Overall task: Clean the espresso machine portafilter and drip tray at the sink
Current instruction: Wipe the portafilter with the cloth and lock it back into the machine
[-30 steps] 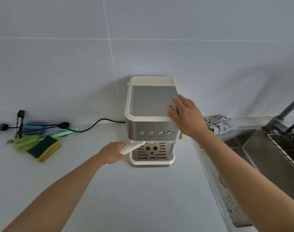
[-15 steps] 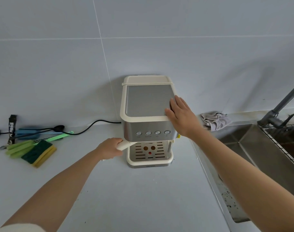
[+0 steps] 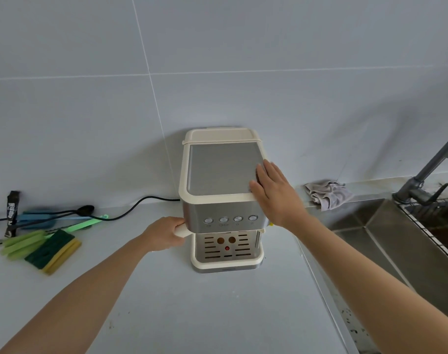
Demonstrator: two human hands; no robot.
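Presses the right hand, fingers straight and together, flat on top of the espresso machine at frame centre to steady it, and curls the left hand round the portafilter handle at its left side, likely to twist it out, leaving the drip tray seated below.

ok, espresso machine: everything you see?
Espresso machine: cream plastic shell, brushed steel front with four round buttons, grey top. It stands upright on the counter by the tiled wall, black cord at its left. Slotted drip tray sits in its base. Left hand grips the cream portafilter handle; right hand rests flat on the top's right edge.
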